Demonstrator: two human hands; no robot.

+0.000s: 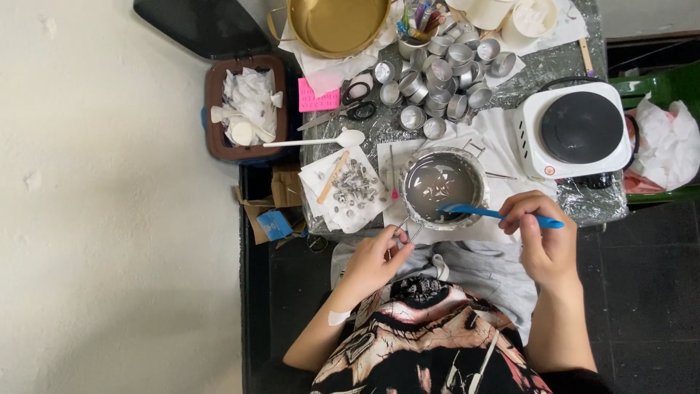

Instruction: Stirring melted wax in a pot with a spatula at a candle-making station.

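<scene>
Step in hand: I judge this to be stirring; I work the blue spatula (502, 215) through the grey melt in the small metal pot (441, 186).
Right hand (543, 244): grip closed around the spatula's handle near its outer end, fingers wrapped; the blade dips over the pot's near rim into the melt.
Left hand (375, 263): grip pinched shut on the pot's thin wire handle (405, 228) at its near left side, steadying it.
Pot: stands on white paper (503, 138) near the front edge of the worktop (543, 66), just left of the white hotplate (576, 131), not on it.
Melt: dull grey, with pale flecks at the surface; I cannot tell whether they are solid bits or glints.
Nearby: small metal tabs on a paper sheet (350, 191) to the pot's left; a white spoon (321, 140) beyond them; a heap of empty tins (445, 73) further back.
Next move, as I judge it: the stirring calls for a firm hold on the wire handle, since the pot is light and sits near the edge, and for keeping the blade low so nothing slops onto the paper.
</scene>
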